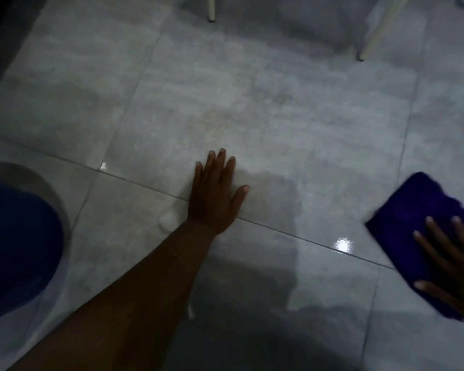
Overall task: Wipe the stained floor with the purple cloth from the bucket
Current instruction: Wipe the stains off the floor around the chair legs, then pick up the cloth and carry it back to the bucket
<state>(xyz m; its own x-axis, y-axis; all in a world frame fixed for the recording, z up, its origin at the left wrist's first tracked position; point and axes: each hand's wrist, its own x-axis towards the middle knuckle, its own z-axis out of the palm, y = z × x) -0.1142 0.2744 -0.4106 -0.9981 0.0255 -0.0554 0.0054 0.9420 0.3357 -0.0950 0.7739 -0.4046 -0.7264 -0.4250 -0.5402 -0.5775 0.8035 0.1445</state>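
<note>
Left hand flat on the tile floor, fingers spread, empty. Right hand at the right edge, fingers splayed, pressing the purple cloth onto the floor. Bucket at far left. Faint stain beyond the left hand.

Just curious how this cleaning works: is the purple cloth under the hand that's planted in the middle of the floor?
No, the left hand rests bare on the floor; the purple cloth lies under the right hand.

the purple cloth lies folded flat on the grey tiled floor at the right edge. a faint brownish stain marks the glossy tile. the bucket stands at far left.
</note>
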